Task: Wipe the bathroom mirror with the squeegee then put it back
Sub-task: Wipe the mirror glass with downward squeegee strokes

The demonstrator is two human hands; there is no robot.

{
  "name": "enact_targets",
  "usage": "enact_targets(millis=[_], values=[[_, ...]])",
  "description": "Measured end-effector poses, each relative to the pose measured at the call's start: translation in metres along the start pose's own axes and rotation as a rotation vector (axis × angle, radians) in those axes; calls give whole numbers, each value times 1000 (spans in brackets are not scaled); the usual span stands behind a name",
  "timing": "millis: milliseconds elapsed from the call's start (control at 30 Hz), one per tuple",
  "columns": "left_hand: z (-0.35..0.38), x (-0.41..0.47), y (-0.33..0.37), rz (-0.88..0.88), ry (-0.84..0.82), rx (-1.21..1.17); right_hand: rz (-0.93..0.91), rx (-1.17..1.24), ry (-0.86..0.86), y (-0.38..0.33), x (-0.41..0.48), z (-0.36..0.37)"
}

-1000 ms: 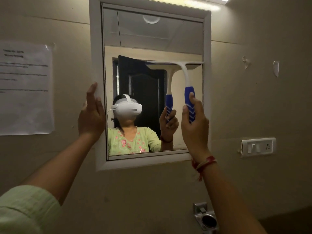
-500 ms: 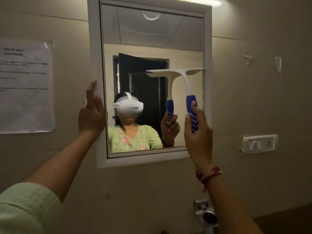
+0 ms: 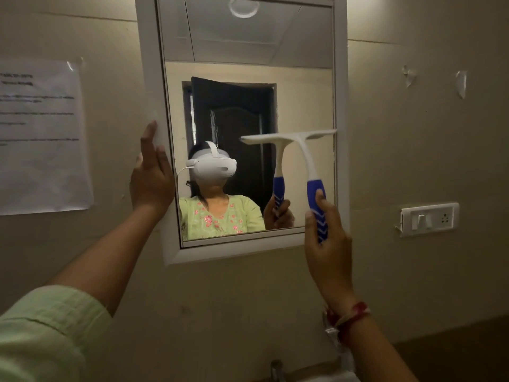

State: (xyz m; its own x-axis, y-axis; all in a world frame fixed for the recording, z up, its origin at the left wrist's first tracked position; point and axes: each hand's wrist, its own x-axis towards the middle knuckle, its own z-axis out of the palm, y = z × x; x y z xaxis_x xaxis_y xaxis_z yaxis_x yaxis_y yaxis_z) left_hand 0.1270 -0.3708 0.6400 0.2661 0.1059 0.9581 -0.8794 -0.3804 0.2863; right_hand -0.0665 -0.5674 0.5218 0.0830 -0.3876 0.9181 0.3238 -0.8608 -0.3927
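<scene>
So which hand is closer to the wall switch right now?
Right. The right hand holds the squeegee at the mirror's right edge, on the switch's side. The left hand rests on the mirror's left frame, farther away.

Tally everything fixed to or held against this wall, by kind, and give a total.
Mirror: 1
Squeegee: 1
Paper notice: 1
Switch plate: 1
Tape scraps: 2
Total: 6
</scene>
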Motion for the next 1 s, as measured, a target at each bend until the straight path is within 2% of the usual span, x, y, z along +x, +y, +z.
enact_targets(millis=[133, 333, 633, 867, 1000], values=[[0, 0, 0, -1, -2, -3, 20, -7, -1, -3, -3, 0], [1, 1, -2, 20, 8, 3, 128, 36, -35, 9, -67, -3], [1, 0, -3, 22, 8, 8, 108, 51, -35, -11, -32, -1], [1, 1, -4, 31, 1, 14, 166, -2, -107, 0, -100, -3], [2, 2, -5, 26, 5, 15, 185, 3, -106, 0, -102, -4]])
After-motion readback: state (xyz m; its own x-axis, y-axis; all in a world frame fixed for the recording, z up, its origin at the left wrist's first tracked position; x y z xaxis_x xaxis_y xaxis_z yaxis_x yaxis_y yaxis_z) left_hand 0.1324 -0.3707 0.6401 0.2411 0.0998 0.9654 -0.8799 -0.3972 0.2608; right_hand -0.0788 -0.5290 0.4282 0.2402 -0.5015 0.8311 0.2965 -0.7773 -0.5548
